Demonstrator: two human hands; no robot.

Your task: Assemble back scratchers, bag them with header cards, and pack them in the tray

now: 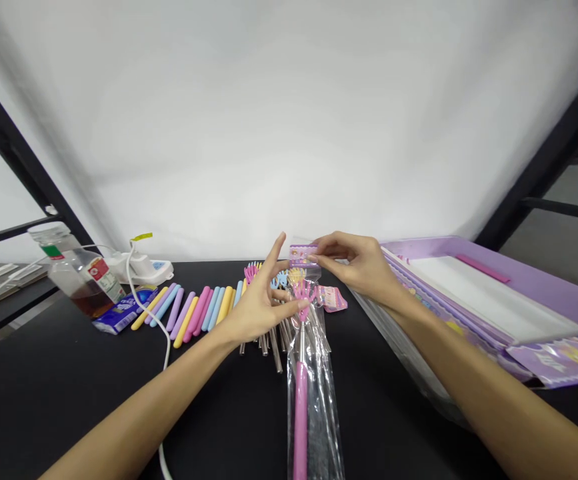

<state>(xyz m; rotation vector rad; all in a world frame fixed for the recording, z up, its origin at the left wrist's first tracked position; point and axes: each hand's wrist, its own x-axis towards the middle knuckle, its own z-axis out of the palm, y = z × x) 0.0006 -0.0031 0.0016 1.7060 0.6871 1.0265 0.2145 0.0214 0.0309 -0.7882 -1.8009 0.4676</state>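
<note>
Landmark: clear plastic bag (323,407). Pink back scratcher (301,407) inside bag, head toward far end. I have right hand (353,263) pinched, thumb and fingertips together, on printed card (299,255) at bag's far end. Left hand (256,307) at scratcher head, index finger spread away (can't tell whether thumb clamps). Coloured handles (201,312) left of bag; purple box (559,301) right.

Bottle (86,280) far L; handles (201,311) R of it; stick (301,407) in bag (326,413); box (543,287) far R.
</note>
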